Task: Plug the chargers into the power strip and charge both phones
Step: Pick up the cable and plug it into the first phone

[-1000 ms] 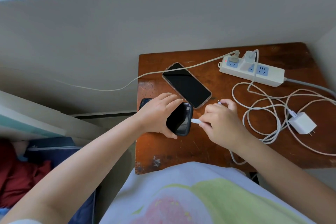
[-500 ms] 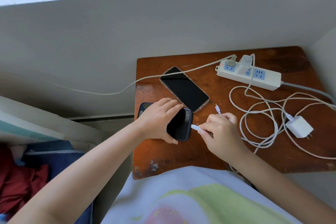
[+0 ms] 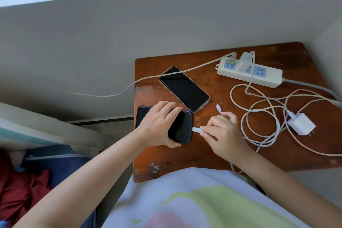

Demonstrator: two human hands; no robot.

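Note:
My left hand [image 3: 159,123] presses down on a black phone [image 3: 182,129] at the table's left edge, gripping its near end. My right hand [image 3: 222,134] pinches a white cable plug [image 3: 197,129] whose tip touches the phone's right edge. A second phone [image 3: 184,89] in a clear case lies screen-up just behind. The white power strip [image 3: 266,77] at the back holds one white charger [image 3: 245,61] and a beige plug [image 3: 231,59]. A loose white charger [image 3: 301,124] lies on the right. Another cable tip [image 3: 218,108] lies free beyond my right fingers.
White cables [image 3: 259,114] coil between my right hand and the loose charger. A beige cord [image 3: 111,95] runs off the wooden table [image 3: 203,155] to the left. Grey walls close in behind and on the right. Red and blue fabric [image 3: 27,187] lies lower left.
The plug in my right hand has moved left until its tip meets the black phone's edge. My left hand stays on that phone. The view has shifted slightly.

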